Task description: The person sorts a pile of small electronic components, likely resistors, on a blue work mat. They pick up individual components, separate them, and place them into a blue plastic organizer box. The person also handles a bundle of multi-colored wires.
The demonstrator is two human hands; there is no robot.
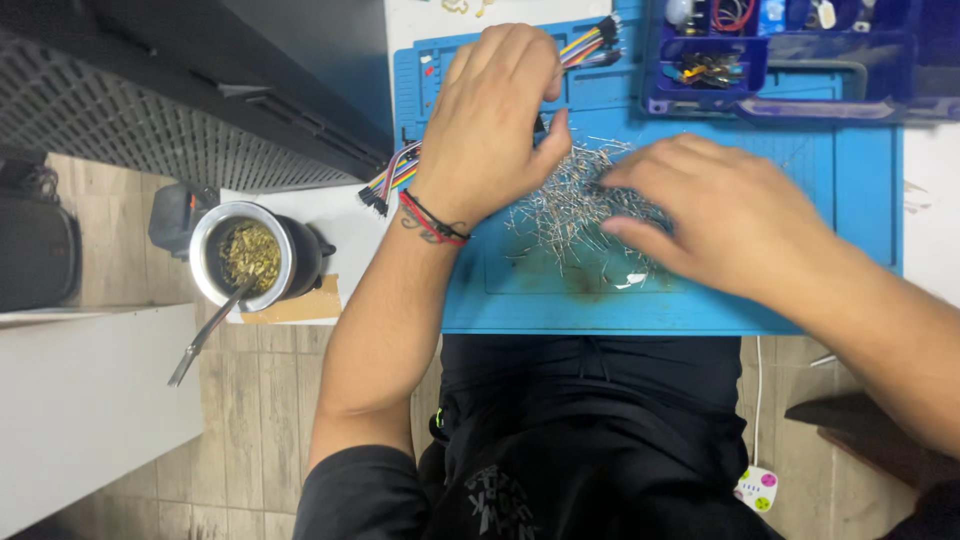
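One head-worn camera looks steeply down from close above, facing the tabletop (340, 215) edge, the person's lap and the tiled floor (250, 400) below.

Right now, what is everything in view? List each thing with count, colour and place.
mat: one, blue, on the white table.
metal pins: a pile, silver, middle of the mat.
jumper wires: one bundle, many colours, at the mat's left edge.
parts tray: one, dark blue, top right.
cup: one, black with metal rim, green herb inside, left of the mat.
metal straw: one, silver, in the cup.
left hand: on the pile's left edge, red and black wristbands.
right hand: on the pile's right side.
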